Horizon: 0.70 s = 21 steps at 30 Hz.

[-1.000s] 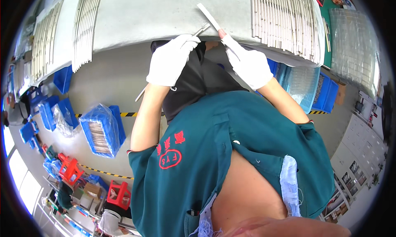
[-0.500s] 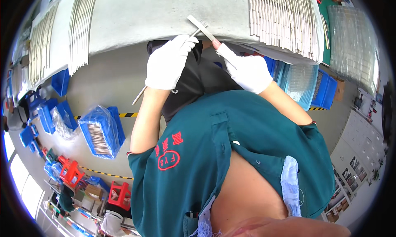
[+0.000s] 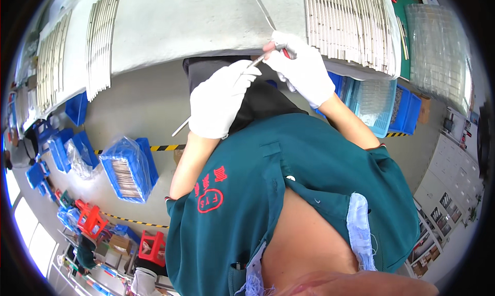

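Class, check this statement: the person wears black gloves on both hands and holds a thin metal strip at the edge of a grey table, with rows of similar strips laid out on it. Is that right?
Not quite. The head view shows white gloves, not black, on the left hand and the right hand. The rest stands: they hold a thin metal strip at the edge of the grey table, with rows of similar strips laid out on it.

Thin rod [image 3: 216, 97] mid-part hidden behind left hand [image 3: 219, 103]; right hand [image 3: 301, 69] fingers' grip unclear.

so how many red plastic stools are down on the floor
2: one red stool at lower left by the blue bins, another red stool just right of it near the boxes. More may be hidden at the rim.
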Each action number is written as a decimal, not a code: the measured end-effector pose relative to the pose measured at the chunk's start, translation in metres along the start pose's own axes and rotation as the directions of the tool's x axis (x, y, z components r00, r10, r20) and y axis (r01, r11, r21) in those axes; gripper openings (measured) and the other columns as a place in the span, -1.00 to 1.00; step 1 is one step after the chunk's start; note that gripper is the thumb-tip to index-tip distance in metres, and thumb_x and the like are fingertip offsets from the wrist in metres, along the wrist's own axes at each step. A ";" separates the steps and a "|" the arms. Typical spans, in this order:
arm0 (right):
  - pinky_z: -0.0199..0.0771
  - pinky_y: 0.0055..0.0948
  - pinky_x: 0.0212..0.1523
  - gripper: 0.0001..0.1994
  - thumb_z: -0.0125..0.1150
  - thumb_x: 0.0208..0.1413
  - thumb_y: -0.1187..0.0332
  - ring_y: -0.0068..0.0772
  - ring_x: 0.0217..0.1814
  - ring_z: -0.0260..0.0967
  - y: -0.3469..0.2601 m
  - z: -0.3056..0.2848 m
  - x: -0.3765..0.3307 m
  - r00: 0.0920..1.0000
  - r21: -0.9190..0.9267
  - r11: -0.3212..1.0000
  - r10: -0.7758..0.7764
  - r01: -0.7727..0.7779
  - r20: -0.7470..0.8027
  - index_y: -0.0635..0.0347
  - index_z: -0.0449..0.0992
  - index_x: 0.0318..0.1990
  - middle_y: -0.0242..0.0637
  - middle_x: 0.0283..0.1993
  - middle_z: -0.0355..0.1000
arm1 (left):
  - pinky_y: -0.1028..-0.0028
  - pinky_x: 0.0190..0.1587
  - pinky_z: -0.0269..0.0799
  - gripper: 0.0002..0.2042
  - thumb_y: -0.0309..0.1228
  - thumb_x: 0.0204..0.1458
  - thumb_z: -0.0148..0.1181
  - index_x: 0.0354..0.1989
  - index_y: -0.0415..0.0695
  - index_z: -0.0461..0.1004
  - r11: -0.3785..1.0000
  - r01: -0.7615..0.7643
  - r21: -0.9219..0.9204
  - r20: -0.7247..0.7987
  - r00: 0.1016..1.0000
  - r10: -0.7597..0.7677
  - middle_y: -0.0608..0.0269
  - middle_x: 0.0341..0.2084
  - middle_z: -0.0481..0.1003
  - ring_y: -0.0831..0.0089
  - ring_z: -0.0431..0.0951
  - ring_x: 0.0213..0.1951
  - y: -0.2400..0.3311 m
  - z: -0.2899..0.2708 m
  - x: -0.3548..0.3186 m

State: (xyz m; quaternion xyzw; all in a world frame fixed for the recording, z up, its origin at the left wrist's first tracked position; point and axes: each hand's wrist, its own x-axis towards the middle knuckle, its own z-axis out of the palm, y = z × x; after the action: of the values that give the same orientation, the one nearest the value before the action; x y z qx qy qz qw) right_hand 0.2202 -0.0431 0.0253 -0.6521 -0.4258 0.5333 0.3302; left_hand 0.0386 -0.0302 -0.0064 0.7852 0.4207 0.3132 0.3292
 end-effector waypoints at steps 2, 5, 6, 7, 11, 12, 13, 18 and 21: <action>0.17 -0.67 -0.66 -0.71 0.16 0.07 0.21 -0.78 -0.67 0.15 -0.003 -0.001 -0.002 1.000 -0.024 0.999 -0.022 0.021 -0.017 0.16 0.47 -0.10 -0.49 -0.64 0.30 | 0.52 -0.35 0.45 -0.87 -0.43 -0.02 0.14 -0.29 -0.06 0.55 0.996 -0.025 0.080 0.027 0.999 0.022 0.33 -0.30 0.54 0.43 0.54 -0.36 0.005 -0.005 0.000; 0.15 -0.67 -0.66 -0.74 0.16 0.07 0.21 -0.79 -0.67 0.15 -0.011 -0.005 -0.006 0.999 -0.062 0.997 -0.036 0.035 -0.016 0.18 0.52 -0.19 -0.47 -0.61 0.33 | 0.53 -0.36 0.45 -0.87 -0.42 -0.02 0.14 -0.30 -0.05 0.55 0.991 -0.063 0.117 0.039 0.998 0.059 0.33 -0.30 0.54 0.44 0.54 -0.36 0.005 -0.009 -0.001; 0.14 -0.67 -0.66 -0.75 0.17 0.06 0.21 -0.79 -0.66 0.16 -0.013 -0.006 -0.006 1.000 -0.071 0.997 -0.027 0.026 -0.006 0.20 0.53 -0.24 -0.46 -0.59 0.34 | 0.53 -0.36 0.45 -0.87 -0.41 -0.02 0.14 -0.30 -0.04 0.55 0.994 -0.080 0.073 0.028 0.997 0.078 0.33 -0.30 0.54 0.44 0.54 -0.36 0.004 -0.010 -0.001; 0.14 -0.67 -0.66 -0.75 0.17 0.06 0.21 -0.79 -0.66 0.16 -0.012 -0.005 -0.006 1.000 -0.071 0.997 -0.029 0.028 -0.008 0.20 0.53 -0.24 -0.46 -0.59 0.34 | 0.53 -0.36 0.45 -0.87 -0.41 -0.02 0.14 -0.30 -0.04 0.55 0.994 -0.083 0.073 0.027 0.996 0.081 0.33 -0.30 0.54 0.44 0.54 -0.36 0.005 -0.010 -0.001; 0.10 -0.68 -0.68 -0.78 0.15 0.07 0.23 -0.80 -0.69 0.13 0.007 -0.002 0.000 0.947 -0.212 0.932 -0.314 0.293 -0.070 0.17 0.54 -0.26 -0.48 -0.63 0.30 | 0.53 -0.34 0.46 -0.87 -0.41 -0.03 0.15 -0.30 -0.04 0.55 0.998 0.064 -0.005 0.096 0.993 -0.063 0.33 -0.29 0.54 0.45 0.55 -0.33 0.013 -0.016 -0.001; 0.08 -0.68 -0.69 -0.78 0.14 0.07 0.24 -0.80 -0.70 0.12 0.010 -0.003 0.002 0.892 -0.305 0.861 -0.447 0.408 -0.066 0.16 0.54 -0.23 -0.50 -0.66 0.28 | 0.53 -0.33 0.46 -0.87 -0.41 -0.03 0.15 -0.29 -0.04 0.55 0.990 0.134 -0.048 0.134 0.983 -0.127 0.33 -0.29 0.54 0.45 0.55 -0.32 0.015 -0.016 -0.001; 0.08 -0.68 -0.69 -0.78 0.14 0.07 0.24 -0.80 -0.70 0.12 0.005 -0.003 0.000 0.891 -0.305 0.859 -0.449 0.411 -0.063 0.16 0.54 -0.23 -0.50 -0.66 0.28 | 0.53 -0.33 0.46 -0.87 -0.41 -0.03 0.15 -0.29 -0.04 0.55 0.990 0.134 -0.047 0.130 0.983 -0.127 0.33 -0.29 0.54 0.45 0.55 -0.32 0.015 -0.016 -0.001; 0.08 -0.71 -0.71 -0.76 0.15 0.06 0.28 -0.80 -0.73 0.10 -0.015 -0.006 -0.008 0.998 -0.017 1.000 0.022 -0.021 0.066 0.16 0.50 -0.14 -0.49 -0.62 0.31 | 0.51 -0.24 0.47 -0.83 -0.49 -0.08 0.15 -0.27 -0.10 0.52 0.997 0.068 -0.048 0.124 0.990 -0.061 0.23 -0.28 0.53 0.36 0.55 -0.27 0.012 -0.015 -0.005; 0.09 -0.72 -0.71 -0.76 0.15 0.06 0.29 -0.80 -0.72 0.10 -0.010 -0.006 -0.008 0.996 -0.029 0.997 -0.065 0.067 0.055 0.17 0.50 -0.15 -0.48 -0.61 0.32 | 0.50 -0.21 0.47 -0.78 -0.55 -0.13 0.15 -0.25 -0.12 0.51 0.998 0.032 -0.054 0.171 0.985 -0.022 0.19 -0.26 0.52 0.33 0.54 -0.26 0.010 -0.018 -0.003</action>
State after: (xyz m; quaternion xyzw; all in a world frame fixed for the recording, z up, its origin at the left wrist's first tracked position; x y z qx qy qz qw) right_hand 0.2236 -0.0464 0.0387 -0.6282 -0.4639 0.5328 0.3260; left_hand 0.0279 -0.0321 0.0117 0.7937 0.3928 0.2523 0.3900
